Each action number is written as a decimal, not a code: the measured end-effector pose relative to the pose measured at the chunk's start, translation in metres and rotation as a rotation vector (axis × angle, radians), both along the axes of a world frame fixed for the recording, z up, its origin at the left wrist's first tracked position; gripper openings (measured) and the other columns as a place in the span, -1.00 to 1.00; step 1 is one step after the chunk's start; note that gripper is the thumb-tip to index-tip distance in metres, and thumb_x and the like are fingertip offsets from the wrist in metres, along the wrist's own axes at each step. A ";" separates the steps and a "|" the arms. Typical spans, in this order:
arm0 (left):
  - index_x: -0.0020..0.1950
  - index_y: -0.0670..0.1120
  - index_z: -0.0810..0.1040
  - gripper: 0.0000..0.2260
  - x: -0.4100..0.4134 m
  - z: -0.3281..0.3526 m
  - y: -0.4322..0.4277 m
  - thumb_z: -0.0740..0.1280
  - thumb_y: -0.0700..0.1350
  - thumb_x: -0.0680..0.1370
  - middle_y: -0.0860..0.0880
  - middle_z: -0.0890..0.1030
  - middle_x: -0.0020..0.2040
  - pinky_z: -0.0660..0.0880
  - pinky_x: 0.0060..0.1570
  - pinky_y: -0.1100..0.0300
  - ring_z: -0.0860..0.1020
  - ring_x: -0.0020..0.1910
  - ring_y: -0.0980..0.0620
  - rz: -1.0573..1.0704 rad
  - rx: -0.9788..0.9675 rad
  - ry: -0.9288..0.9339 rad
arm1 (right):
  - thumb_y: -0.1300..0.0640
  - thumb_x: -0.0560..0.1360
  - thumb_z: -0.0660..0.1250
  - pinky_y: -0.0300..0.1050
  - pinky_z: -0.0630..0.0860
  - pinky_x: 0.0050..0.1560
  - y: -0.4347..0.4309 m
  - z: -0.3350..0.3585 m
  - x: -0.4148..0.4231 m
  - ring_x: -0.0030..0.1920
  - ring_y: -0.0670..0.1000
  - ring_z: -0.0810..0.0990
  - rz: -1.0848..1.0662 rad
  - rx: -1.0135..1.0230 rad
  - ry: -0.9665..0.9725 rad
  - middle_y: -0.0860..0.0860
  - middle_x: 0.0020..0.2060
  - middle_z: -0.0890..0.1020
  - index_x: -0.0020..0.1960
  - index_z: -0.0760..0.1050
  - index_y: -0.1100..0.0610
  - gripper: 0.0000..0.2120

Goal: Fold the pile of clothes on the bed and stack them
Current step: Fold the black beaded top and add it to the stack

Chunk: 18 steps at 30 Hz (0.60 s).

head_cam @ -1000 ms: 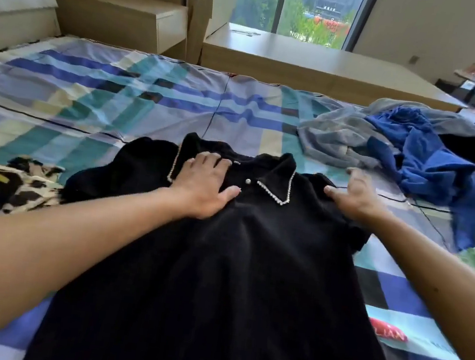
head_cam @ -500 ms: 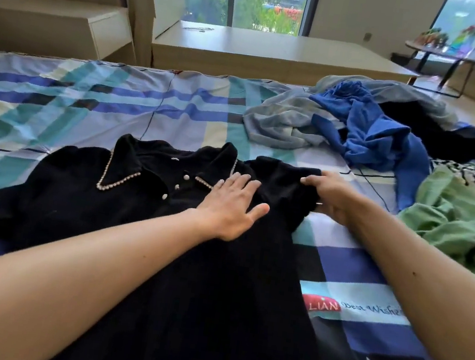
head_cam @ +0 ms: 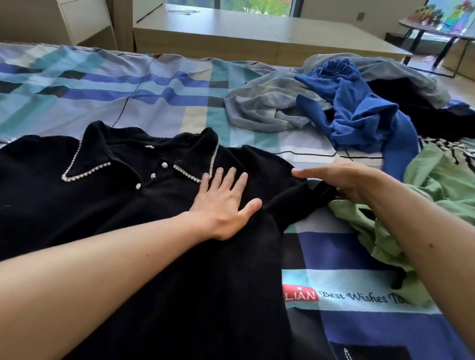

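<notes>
Left hand [head_cam: 224, 205] rightward; dress [head_cam: 103, 222] perhaps flat

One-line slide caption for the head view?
Left hand presses flat on a black dress while the right hand touches its sleeve.

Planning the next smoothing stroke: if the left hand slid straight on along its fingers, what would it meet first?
Probably the pearl-trimmed collar, ahead of the little finger of the left hand; past the shoulder of the black dress lies bedsheet.
</notes>
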<state>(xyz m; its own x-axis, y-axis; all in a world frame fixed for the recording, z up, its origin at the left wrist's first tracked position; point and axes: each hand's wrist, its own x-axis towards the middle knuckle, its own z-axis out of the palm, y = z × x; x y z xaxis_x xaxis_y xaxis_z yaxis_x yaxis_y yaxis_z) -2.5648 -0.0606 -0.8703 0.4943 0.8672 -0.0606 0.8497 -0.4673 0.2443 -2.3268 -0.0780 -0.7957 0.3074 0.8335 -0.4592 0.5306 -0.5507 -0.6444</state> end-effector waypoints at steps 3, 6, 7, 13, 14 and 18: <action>0.64 -0.02 -0.04 -0.35 0.013 0.005 -0.011 -0.01 0.27 0.64 -0.08 -0.08 0.65 -0.22 0.57 -0.09 -0.18 0.62 -0.05 -0.014 0.081 -0.132 | 0.13 0.44 0.51 -0.10 0.54 -0.29 -0.003 0.006 0.001 -0.27 0.10 0.59 -0.026 -0.089 -0.017 0.15 -0.22 0.63 -0.08 0.57 0.22 -0.81; 0.64 -0.01 -0.08 -0.29 0.021 -0.001 -0.025 0.01 0.32 0.61 -0.06 -0.10 0.65 -0.19 0.57 -0.11 -0.19 0.62 -0.06 -0.082 0.067 -0.051 | 0.40 0.31 0.49 -0.08 0.59 -0.27 0.007 0.007 0.008 -0.16 0.13 0.63 -0.211 0.186 -0.026 0.16 -0.15 0.63 0.04 0.59 0.31 -0.69; 0.64 0.00 -0.11 -0.27 0.022 -0.005 -0.028 0.00 0.34 0.60 -0.06 -0.12 0.65 -0.20 0.56 -0.13 -0.20 0.61 -0.07 -0.081 0.053 -0.016 | 0.43 0.29 0.47 -0.05 0.60 -0.18 0.009 0.006 0.007 -0.08 0.11 0.63 -0.293 0.342 0.021 0.11 -0.12 0.62 0.12 0.59 0.28 -0.60; 0.62 -0.06 -0.29 -0.10 0.025 -0.015 -0.031 -0.01 0.45 0.52 -0.10 -0.25 0.63 -0.24 0.55 -0.14 -0.28 0.60 -0.09 0.000 0.042 0.005 | 0.06 0.36 0.59 -0.13 0.60 -0.28 -0.010 -0.012 -0.019 -0.23 0.03 0.67 -0.362 0.275 0.356 0.07 -0.10 0.70 0.04 0.58 0.11 -0.67; 0.61 -0.08 -0.31 -0.07 0.025 -0.016 -0.031 -0.01 0.47 0.51 -0.11 -0.26 0.62 -0.24 0.55 -0.13 -0.29 0.60 -0.08 0.014 0.045 -0.001 | 0.03 0.37 0.58 -0.13 0.59 -0.26 -0.014 -0.013 -0.021 -0.22 0.04 0.67 -0.327 0.218 0.348 0.06 -0.14 0.70 0.01 0.60 0.11 -0.70; 0.60 -0.17 -0.29 -0.03 0.026 -0.017 -0.031 -0.05 0.48 0.50 -0.13 -0.25 0.62 -0.25 0.55 -0.11 -0.30 0.59 -0.06 0.045 0.032 -0.006 | 0.28 0.40 0.53 -0.22 0.52 -0.41 -0.019 -0.009 -0.025 -0.34 0.00 0.57 -0.248 0.108 0.321 0.07 -0.30 0.60 -0.13 0.55 0.18 -0.84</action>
